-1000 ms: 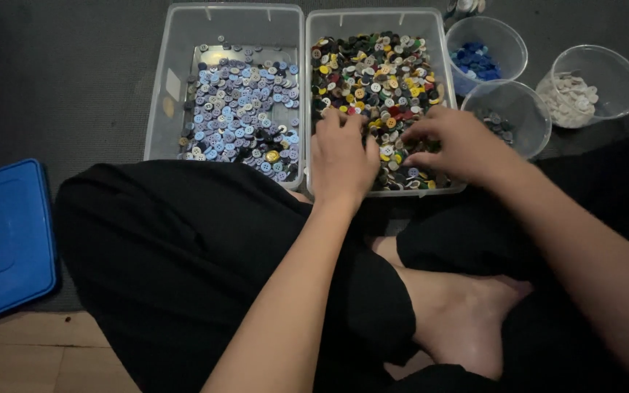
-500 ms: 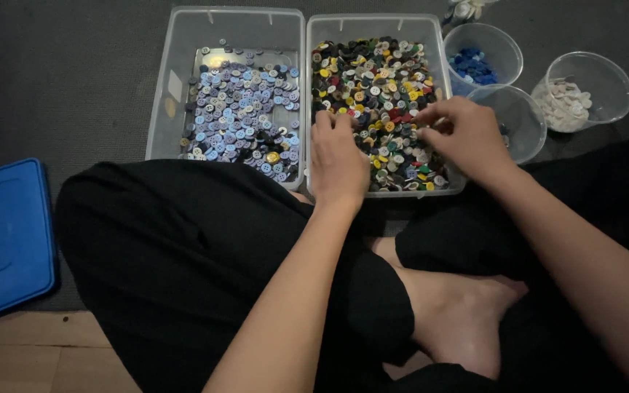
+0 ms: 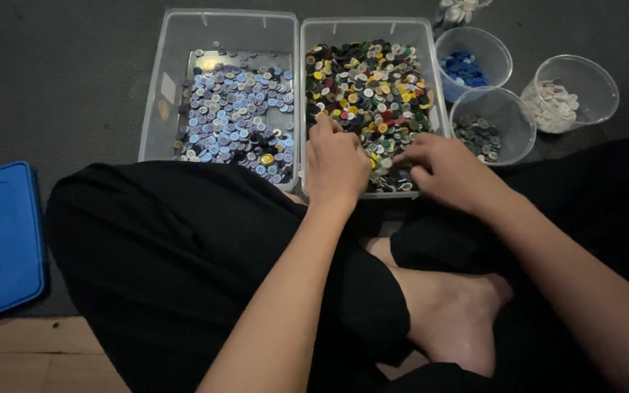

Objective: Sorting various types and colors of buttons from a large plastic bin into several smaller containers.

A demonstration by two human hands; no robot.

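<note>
Seated person sorting buttons on the floor. The mixed-button bin [image 3: 367,87] lies at 12 o'clock, long axis running 12 to 6, near end at the knees for reach. Left hand [image 3: 336,164] rests palm-down, fingers curled into the buttons; right hand [image 3: 449,171] pinches at the pile, its catch hidden. Lilac-button bin [image 3: 220,102] at 11 o'clock; sorting cups [image 3: 493,120] at 1 o'clock
</note>
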